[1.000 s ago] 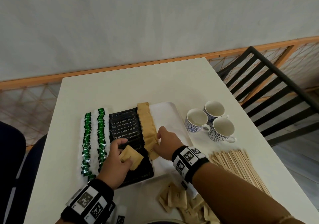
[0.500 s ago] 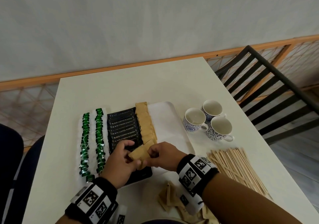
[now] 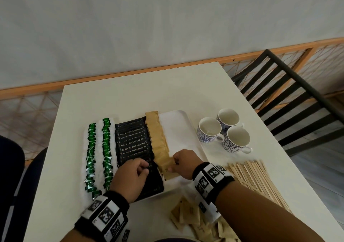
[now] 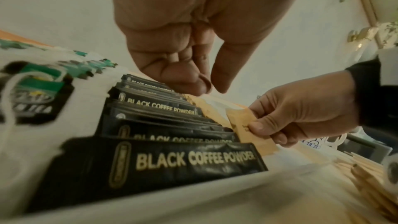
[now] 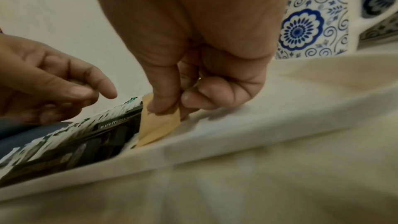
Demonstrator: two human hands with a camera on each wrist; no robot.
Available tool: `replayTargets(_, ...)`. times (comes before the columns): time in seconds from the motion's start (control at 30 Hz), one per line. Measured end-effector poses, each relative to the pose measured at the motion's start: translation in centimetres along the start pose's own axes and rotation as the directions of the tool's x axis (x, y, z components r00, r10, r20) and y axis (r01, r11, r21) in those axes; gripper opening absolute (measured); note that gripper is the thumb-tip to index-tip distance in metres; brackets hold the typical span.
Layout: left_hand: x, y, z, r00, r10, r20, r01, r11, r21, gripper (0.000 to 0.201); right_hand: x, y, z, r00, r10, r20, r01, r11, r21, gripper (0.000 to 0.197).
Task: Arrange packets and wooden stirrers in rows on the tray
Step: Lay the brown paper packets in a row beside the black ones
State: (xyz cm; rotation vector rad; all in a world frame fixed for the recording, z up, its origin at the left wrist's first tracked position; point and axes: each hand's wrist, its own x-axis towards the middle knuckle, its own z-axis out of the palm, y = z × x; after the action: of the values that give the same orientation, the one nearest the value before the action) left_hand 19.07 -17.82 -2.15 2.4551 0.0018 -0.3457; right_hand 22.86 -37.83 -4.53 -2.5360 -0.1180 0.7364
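Loose brown packets (image 3: 188, 215) lay nearest on the table, unplaced. Half a second before, both hands had shared one brown packet (image 3: 168, 169); now the right hand (image 3: 184, 162) alone pinched it between thumb and fingers at the near end of the brown row (image 3: 157, 137) on the tray (image 3: 178, 124). The left hand (image 3: 130, 178) had let go, fingers loosely curled and empty over the black coffee packets (image 3: 133, 141). Beyond, the wooden stirrers (image 3: 255, 178) waited untouched off the tray.
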Motion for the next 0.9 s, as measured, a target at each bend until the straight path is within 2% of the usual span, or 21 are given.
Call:
replayTargets(0.07,1.1,0.4,-0.1,0.999,0.040,-0.004,-0.040,0.994,0.101,0.009,0.2,-0.2,0.0,1.000,0.001,0.006,-0.001,1.000,-0.023,0.043)
replayTargets(0.17,3.0,1.0,0.0,0.996,0.084,0.012,-0.085,0.965,0.248,0.016,0.5,-0.6,0.1,1.000,0.013,0.013,-0.012,0.999,-0.048,0.042)
replayTargets(0.4,5.9,2.3,0.7,0.981,0.120,0.150,-0.185,0.799,0.572,0.025,0.4,-1.1,0.5,0.999,0.031,-0.008,-0.032,0.995,-0.094,0.041)
replayTargets(0.57,6.6,2.4,1.2,0.976,0.122,0.183,-0.212,0.743,0.635,0.024,0.3,-1.1,0.9,0.999,-0.005,-0.040,0.001,0.992,-0.123,0.025)
replayTargets(0.7,7.1,2.3,1.4,0.971,0.170,0.167,-0.239,0.708,0.665,0.026,0.5,-1.0,1.3,0.997,0.022,-0.073,-0.029,0.995,-0.096,0.032)
replayTargets(0.9,7.6,2.2,1.2,0.971,0.182,0.157,-0.240,0.681,0.692,0.024,0.9,-1.2,1.4,0.995,0.072,-0.069,-0.075,0.996,-0.042,0.027)
